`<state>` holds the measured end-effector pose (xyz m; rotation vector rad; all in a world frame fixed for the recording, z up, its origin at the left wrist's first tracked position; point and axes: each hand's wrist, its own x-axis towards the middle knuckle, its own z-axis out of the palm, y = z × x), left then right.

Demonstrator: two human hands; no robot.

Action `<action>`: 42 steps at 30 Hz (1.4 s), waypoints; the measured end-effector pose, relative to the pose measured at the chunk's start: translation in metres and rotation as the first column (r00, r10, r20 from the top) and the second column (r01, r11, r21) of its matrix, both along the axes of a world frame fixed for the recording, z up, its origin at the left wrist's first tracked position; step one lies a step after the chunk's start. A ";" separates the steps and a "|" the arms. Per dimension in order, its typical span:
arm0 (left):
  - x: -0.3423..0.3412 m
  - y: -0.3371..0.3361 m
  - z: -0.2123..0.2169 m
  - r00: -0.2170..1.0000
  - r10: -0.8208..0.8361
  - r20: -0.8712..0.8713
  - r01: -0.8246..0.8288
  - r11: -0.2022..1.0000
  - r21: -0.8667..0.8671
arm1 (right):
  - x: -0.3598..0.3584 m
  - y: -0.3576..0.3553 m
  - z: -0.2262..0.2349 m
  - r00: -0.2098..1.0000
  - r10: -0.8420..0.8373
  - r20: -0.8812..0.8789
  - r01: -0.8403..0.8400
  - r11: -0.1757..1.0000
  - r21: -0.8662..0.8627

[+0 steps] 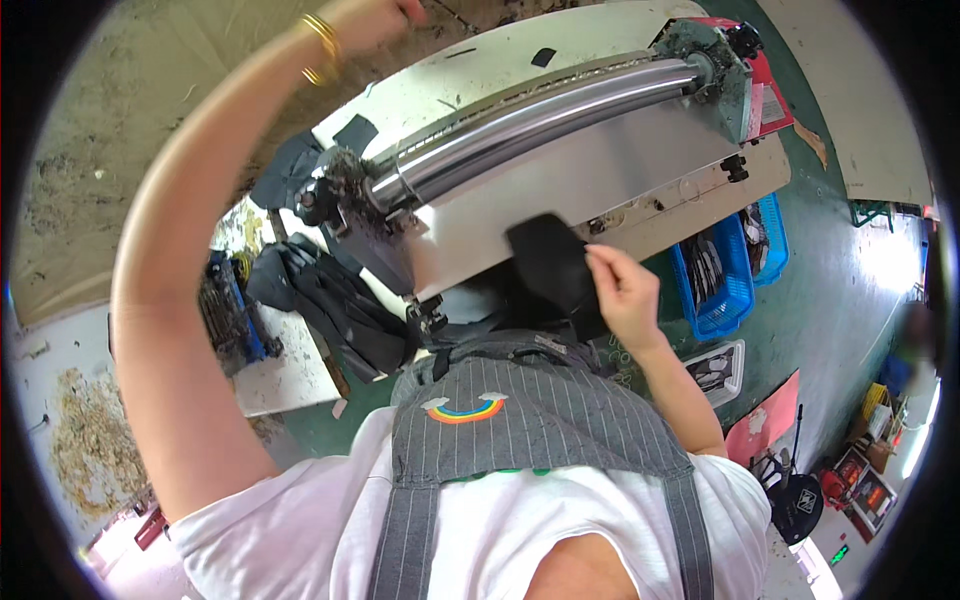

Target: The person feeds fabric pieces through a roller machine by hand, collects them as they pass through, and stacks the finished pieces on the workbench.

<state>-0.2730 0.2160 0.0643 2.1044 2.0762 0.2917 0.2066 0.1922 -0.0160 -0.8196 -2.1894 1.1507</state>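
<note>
My right hand [627, 292] pinches the edge of a flat black piece of sheet material [548, 255] between thumb and fingers. The piece hangs over the near edge of a smooth metal plate [470, 232], in front of a shiny steel roller [540, 122]. Far out at the upper left, my left hand [372, 18] reaches over a stained brown surface. It is blurred and partly cut off by the picture's edge, so its grip does not show. A thin dark stick [455, 14] lies close to its fingertips.
Dark cloth-like pieces [335, 300] pile up left of the roller machine. Small black pieces [354, 134] lie behind its left end. On the right floor stand blue baskets [738, 290] with dark and white pieces, a white tray [718, 370] and a pink sheet [765, 420].
</note>
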 end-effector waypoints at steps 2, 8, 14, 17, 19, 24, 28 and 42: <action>0.081 0.018 -0.029 0.966 0.011 0.257 0.069 0.953 -0.296 | 0.003 0.019 -0.008 0.990 -0.132 0.059 0.141 0.967 -0.211; 0.124 0.046 -0.079 0.916 0.175 0.360 0.119 0.740 -0.662 | -0.087 0.052 0.013 0.973 -0.172 -0.156 0.205 0.951 0.231; 0.104 0.038 -0.060 0.590 0.379 0.713 0.081 0.851 -0.518 | -0.021 -0.028 -0.108 0.850 0.462 0.254 -0.517 0.825 0.229; 0.085 0.037 -0.020 0.424 0.442 0.791 -0.036 0.881 -0.472 | -0.063 -0.035 -0.142 0.741 0.554 0.380 -0.630 0.769 0.109; 0.088 0.039 0.007 0.512 0.378 0.771 -0.094 0.917 -0.388 | -0.062 -0.048 -0.182 0.768 0.492 0.411 -0.608 0.762 0.223; 0.068 0.034 0.070 0.657 0.236 0.716 -0.115 0.970 -0.215 | -0.058 -0.056 -0.154 0.744 0.536 0.399 -0.648 0.724 0.235; 0.090 0.020 0.145 0.764 0.095 0.639 -0.043 0.994 -0.097 | -0.028 -0.045 -0.088 0.797 0.561 0.223 -0.601 0.773 0.203; 0.107 0.035 -0.053 0.901 0.259 0.349 0.029 0.766 -0.643 | -0.092 0.047 0.014 0.966 -0.157 -0.204 0.225 0.898 0.377</action>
